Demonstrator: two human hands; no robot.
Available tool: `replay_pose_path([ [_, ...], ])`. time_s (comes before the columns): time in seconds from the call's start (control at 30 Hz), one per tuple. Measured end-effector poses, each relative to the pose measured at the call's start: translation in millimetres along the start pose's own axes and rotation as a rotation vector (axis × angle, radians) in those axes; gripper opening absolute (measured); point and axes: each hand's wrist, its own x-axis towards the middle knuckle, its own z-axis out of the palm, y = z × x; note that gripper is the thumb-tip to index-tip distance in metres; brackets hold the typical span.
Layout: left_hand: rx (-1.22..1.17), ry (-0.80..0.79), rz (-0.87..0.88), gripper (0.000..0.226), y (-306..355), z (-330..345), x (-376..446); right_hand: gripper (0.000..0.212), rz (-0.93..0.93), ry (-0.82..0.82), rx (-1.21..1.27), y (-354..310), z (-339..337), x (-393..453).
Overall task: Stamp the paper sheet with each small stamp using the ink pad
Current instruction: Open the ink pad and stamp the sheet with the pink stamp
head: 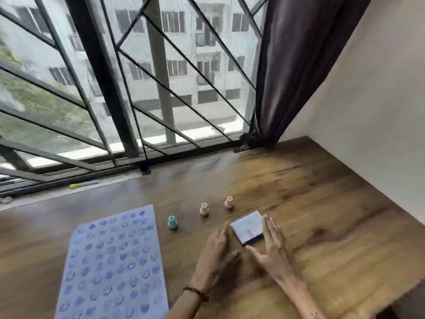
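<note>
The paper sheet (112, 263) lies at the left of the wooden table, covered with blue smiley and heart prints. Three small stamps stand upright behind it: a green stamp (172, 222), a beige stamp (204, 209) and a pink stamp (229, 202). The ink pad (246, 227), a small square box with a pale lid, sits on the table between my hands. My left hand (217, 248) rests flat just left of it, fingers extended. My right hand (272, 242) lies along its right side, fingers straight and touching its edge. Neither hand holds a stamp.
The wooden table (322, 203) reaches back to a window with black bars (103, 77). A dark curtain (299, 65) hangs in the right corner beside a white wall (368, 111). A yellow-green pen (82, 184) lies on the sill at the left.
</note>
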Motion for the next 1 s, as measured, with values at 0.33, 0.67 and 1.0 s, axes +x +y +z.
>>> replay_pose_path([
  [0.33,-0.140,0.072,-0.040,0.084,0.2,1.7,7.5,0.102,0.123,-0.013,0.193,6.1,20.0,-6.8],
  [0.67,-0.137,0.152,-0.111,0.090,-40.0,-18.1,-83.7,0.094,0.138,0.046,0.436,-69.0,25.4,-61.9],
  [1.0,0.081,0.199,-0.137,0.088,-53.8,-39.3,-114.3,0.048,0.213,-0.010,0.602,-87.6,9.8,-75.4],
])
